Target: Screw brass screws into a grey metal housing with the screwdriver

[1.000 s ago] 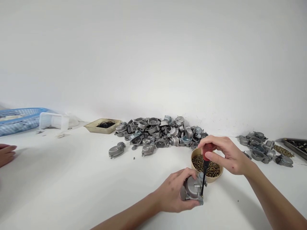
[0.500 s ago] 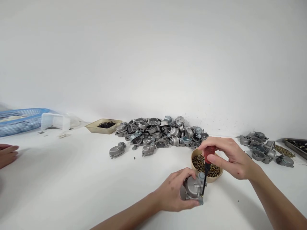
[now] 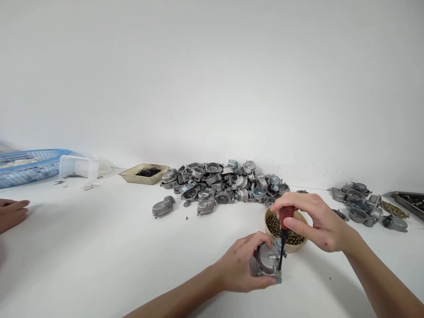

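Note:
My left hand (image 3: pixel 239 265) grips a small grey metal casting (image 3: pixel 267 260) that rests on the white table. A red-handled screwdriver (image 3: pixel 285 221) stands nearly upright in my right hand (image 3: pixel 313 223), its dark shaft pointing down onto the right edge of the casting. Just behind the casting sits a tan bowl (image 3: pixel 300 246) filled with small brass screws, partly hidden by my right hand.
A large heap of grey castings (image 3: pixel 225 185) lies at the back centre, a smaller group (image 3: pixel 362 205) at the right beside a dark tray (image 3: pixel 410 201). A beige tray of black rings (image 3: pixel 144 173), a clear box (image 3: pixel 77 165) and a blue basket (image 3: pixel 26 165) stand back left. Another person's hand (image 3: pixel 11 212) rests at the left edge.
My right hand and the screwdriver have sunk slightly lower and turned on the casting. The other person's hand at the left edge has slid a little further in.

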Available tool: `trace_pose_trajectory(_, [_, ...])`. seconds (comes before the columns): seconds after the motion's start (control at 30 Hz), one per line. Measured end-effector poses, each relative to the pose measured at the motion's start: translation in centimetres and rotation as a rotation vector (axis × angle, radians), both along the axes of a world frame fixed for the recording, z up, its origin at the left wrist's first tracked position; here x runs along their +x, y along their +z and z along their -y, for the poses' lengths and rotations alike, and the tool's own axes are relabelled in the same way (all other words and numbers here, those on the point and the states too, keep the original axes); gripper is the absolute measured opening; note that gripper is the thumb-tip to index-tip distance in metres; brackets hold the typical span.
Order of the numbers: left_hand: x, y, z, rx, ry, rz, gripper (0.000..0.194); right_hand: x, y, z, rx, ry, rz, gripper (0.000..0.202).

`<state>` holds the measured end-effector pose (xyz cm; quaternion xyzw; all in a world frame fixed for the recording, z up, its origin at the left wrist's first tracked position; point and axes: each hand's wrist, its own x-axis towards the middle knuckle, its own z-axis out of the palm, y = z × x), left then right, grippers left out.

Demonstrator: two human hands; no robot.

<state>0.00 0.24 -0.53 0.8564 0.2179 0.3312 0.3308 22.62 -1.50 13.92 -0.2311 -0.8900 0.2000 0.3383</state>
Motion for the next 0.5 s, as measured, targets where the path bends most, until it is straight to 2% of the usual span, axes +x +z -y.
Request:
trace_pose_trajectory(0.23, [0.0, -0.2, 0.0, 0.002, -0.004, 0.016, 0.054, 0.2, 0.2, 0.2, -0.048, 0.072, 0.002, 0.025])
trace_pose_trajectory(0.5, [0.0, -0.2, 0.0, 0.007, 0.019, -0.023, 0.059, -0.6, 1.6, 1.6, -0.072, 0.169, 0.03, 0.031])
